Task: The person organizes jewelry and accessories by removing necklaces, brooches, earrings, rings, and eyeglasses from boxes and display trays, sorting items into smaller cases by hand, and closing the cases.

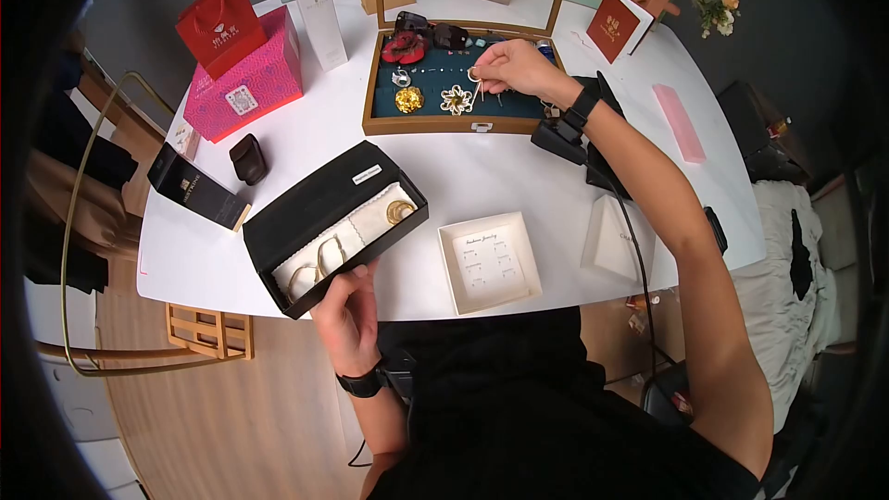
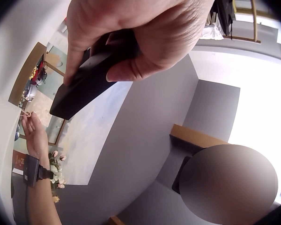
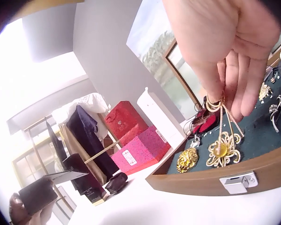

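My left hand [image 1: 348, 322] grips the near edge of a long black box [image 1: 319, 199], thumb on one side and fingers on the other in the left wrist view. On its white lining lie gold bangles [image 1: 331, 255] and a round gold piece [image 1: 399, 212]. My right hand [image 1: 520, 69] is over a wooden jewelry case [image 1: 463, 127] lined in dark green. Its thumb and fingers pinch a gold bow-shaped brooch [image 3: 221, 107] with thin dangling ends. Right below hang-point lie a flower brooch [image 3: 222, 149] with a yellow centre and a gold rosette brooch [image 3: 187, 160].
A white open box [image 1: 489, 264] with a printed card and a white lid [image 1: 616, 239] lie near the front edge. Black box [image 1: 197, 187], brown pouch [image 1: 248, 159], pink box [image 1: 245, 83] and tall white box [image 1: 319, 18] stand left. A pink strip [image 1: 679, 123] lies right.
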`<state>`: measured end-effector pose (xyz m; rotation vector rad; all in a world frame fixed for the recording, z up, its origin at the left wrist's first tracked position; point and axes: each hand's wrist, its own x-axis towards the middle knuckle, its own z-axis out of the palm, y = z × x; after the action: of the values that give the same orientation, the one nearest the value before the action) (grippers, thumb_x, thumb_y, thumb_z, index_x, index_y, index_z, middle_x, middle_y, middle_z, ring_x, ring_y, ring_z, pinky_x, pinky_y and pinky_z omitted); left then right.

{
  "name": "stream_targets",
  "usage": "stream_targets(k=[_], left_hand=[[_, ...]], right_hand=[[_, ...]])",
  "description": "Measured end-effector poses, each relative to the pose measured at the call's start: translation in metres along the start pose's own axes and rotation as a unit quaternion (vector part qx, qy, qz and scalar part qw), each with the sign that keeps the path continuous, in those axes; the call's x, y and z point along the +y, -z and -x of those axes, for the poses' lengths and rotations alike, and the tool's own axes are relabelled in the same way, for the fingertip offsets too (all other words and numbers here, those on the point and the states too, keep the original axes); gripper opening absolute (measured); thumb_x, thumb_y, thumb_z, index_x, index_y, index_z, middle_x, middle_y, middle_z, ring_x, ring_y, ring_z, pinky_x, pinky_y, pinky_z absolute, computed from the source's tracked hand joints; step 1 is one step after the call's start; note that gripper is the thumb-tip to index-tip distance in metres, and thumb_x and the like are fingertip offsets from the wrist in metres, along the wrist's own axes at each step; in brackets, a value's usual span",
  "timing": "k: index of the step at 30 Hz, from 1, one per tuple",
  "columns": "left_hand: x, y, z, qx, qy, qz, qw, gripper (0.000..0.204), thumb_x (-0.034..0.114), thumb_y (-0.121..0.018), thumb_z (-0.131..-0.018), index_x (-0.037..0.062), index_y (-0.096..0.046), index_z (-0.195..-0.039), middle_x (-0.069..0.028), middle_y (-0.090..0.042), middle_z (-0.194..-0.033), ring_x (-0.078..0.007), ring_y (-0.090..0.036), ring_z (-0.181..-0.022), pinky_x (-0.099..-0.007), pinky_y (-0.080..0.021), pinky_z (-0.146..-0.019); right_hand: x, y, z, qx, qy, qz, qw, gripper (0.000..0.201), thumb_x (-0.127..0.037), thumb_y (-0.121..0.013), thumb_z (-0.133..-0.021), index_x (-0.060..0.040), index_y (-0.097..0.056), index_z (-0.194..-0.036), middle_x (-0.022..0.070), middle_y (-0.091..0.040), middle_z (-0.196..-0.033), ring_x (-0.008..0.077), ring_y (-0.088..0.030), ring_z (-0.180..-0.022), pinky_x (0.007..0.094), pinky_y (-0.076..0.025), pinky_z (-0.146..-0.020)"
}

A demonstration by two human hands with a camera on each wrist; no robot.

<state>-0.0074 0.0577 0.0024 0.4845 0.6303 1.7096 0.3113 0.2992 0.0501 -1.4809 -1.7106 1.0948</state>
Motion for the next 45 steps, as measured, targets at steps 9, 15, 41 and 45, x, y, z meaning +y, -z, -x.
stream_targets(k=[9, 15, 41, 45], left_hand=[[0.000, 0.004, 0.000, -0.001, 0.000, 0.004, 1.000, 0.053, -0.011, -0.053, -0.079, -0.0057, -0.051, -0.131, -0.0149, -0.058, -0.128, -0.0304, -0.058, -0.120, -0.0519, -0.048, -0.106], [0.000, 0.000, 0.001, -0.001, -0.005, 0.007, 1.000, 0.055, -0.012, -0.053, -0.078, -0.0055, -0.050, -0.132, -0.0162, -0.058, -0.128, -0.0314, -0.058, -0.120, -0.0526, -0.049, -0.106], [-0.013, 0.005, 0.005, -0.060, 0.044, -0.012, 0.997, 0.048, -0.018, -0.056, -0.082, -0.0011, -0.055, -0.126, -0.0101, -0.063, -0.117, -0.0224, -0.064, -0.104, -0.0377, -0.053, -0.093], [-0.020, 0.001, 0.006, -0.092, 0.067, -0.072, 0.991, 0.057, -0.017, -0.056, -0.079, -0.0005, -0.049, -0.133, -0.0139, -0.059, -0.127, -0.0299, -0.060, -0.118, -0.0497, -0.046, -0.106]], right_hand=[[0.010, 0.017, 0.007, -0.107, -0.041, -0.012, 0.993, 0.019, -0.019, -0.068, -0.095, -0.0006, -0.069, -0.101, 0.0050, -0.072, -0.090, 0.0075, -0.068, -0.078, 0.0198, -0.057, -0.071], [0.017, 0.017, -0.001, -0.120, -0.027, -0.007, 0.992, 0.021, -0.020, -0.069, -0.095, -0.0003, -0.070, -0.101, 0.0039, -0.071, -0.087, 0.0074, -0.067, -0.076, 0.0183, -0.054, -0.067], [-0.093, -0.037, 0.100, -0.054, 0.342, 0.200, 0.917, 0.015, -0.018, -0.074, -0.086, -0.0067, -0.074, -0.096, 0.0020, -0.066, -0.079, 0.0092, -0.056, -0.064, 0.0248, -0.039, -0.052], [-0.110, -0.071, 0.130, -0.125, 0.483, 0.223, 0.838, 0.010, -0.010, -0.073, -0.084, -0.0090, -0.074, -0.094, 0.0045, -0.061, -0.077, 0.0201, -0.059, -0.065, 0.0328, -0.044, -0.055]])
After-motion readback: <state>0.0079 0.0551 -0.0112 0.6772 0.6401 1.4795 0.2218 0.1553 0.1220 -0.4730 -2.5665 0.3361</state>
